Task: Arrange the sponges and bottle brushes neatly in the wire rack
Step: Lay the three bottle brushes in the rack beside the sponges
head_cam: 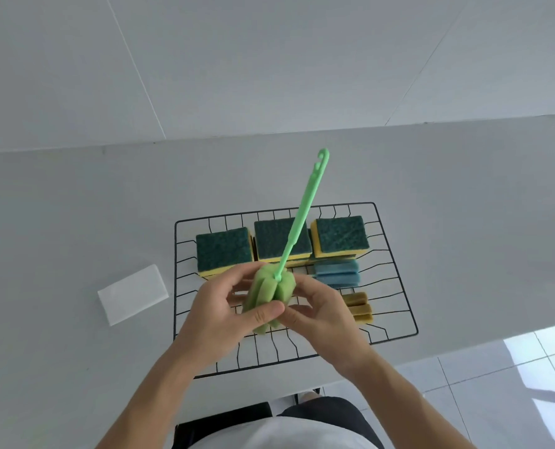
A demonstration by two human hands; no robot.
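The foam head of a green bottle brush (268, 298) is clamped between both hands above the near half of the black wire rack (396, 264). The left hand (224, 314) is wrapped round the head from the left, thumb across its lower end, while the fingertips of the right hand (318, 314) are pinched on it from the right. The brush is held clear of the rack, so the step in hand is judged to be its placing. Its long axis runs from the head, nearest the person, up and away to the right, and the hooked handle end (324, 154) points toward the far wall. Beyond the hands, a yellow brush head (360, 307) and a blue brush head (336, 273) lie in the rack, and behind them three green-topped sponges (282, 236) stand in a row. A white sponge (132, 293) lies outside on the counter, left of the rack. Lowering the brush flat into the free near part is probably called for next.
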